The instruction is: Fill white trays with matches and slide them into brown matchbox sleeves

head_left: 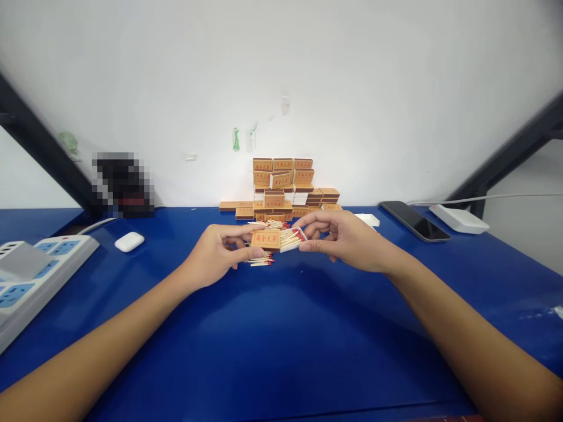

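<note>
left hand (220, 249) is pinching the matchbox sleeve (266, 239) at frame centre | right hand (343, 237) is gripping the tray of matches (294, 237) sticking out of its right end | loose matches (261, 260) are lying beneath on the blue table (281, 328) | matchbox stack (284, 187) is standing behind

The matchbox (265, 239) is matt tan card with red print. Its tray (295, 242) is white card and holds matches (290, 235) of pale bare wood with dull red heads. The table (281, 340) is smooth blue with a soft sheen. Right of the matchbox lies a phone (414, 220) — glossy black glass. Left of it lies an earbud case (129, 241) — smooth, shiny white plastic.
</note>
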Tool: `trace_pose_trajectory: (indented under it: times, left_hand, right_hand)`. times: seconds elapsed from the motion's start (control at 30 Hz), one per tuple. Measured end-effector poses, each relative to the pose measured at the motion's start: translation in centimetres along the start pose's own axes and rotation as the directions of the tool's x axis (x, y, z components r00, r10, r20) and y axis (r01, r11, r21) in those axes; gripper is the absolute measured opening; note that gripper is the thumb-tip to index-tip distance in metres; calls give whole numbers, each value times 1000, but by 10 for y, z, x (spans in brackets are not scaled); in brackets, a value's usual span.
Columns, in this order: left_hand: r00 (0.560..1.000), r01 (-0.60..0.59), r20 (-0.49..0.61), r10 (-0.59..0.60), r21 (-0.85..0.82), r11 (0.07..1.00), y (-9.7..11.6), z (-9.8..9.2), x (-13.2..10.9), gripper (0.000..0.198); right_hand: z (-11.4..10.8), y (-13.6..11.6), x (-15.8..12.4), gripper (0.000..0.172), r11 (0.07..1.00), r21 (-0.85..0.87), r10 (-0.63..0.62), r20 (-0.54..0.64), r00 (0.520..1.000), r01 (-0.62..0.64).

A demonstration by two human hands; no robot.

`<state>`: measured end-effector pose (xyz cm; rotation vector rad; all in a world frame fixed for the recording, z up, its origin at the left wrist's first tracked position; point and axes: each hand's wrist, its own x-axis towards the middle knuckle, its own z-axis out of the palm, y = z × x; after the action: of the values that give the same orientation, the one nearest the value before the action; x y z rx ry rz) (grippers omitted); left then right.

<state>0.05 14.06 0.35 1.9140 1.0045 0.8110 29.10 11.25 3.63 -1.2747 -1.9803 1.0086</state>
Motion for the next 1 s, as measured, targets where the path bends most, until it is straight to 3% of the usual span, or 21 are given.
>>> trace_pose_trajectory:
  times: [0.27, 0.4, 0.53, 0.73, 0.83, 1.0]
  left_hand:
    - [1000, 26, 8, -24, -266, 964, 3, 4, 1, 66]
    - [999, 39, -5, -42, -289, 956, 3, 5, 1, 65]
    - [999, 43, 37, -34, -284, 958, 3, 7, -1, 63]
    - [999, 37, 40, -26, -306, 951, 6, 14, -2, 60]
    - [1000, 20, -13, -26, -311, 950, 8, 15, -3, 60]
    - [997, 10, -70, -32, -296, 955, 10, 17, -5, 64]
  right_hand:
    - [4, 2, 1, 42, 997, 69, -36, -62, 997, 40]
    - [5, 1, -1, 40, 997, 66, -27, -121, 992, 35]
    - [10, 0, -1, 37, 997, 69, -34, -99, 995, 41]
    - [31, -5, -3, 38, 987, 146, -58, -98, 993, 72]
    - [45, -8, -7, 49, 992, 92, -79, -76, 994, 85]
    - [68, -13, -12, 50, 991, 59, -112, -141, 984, 121]
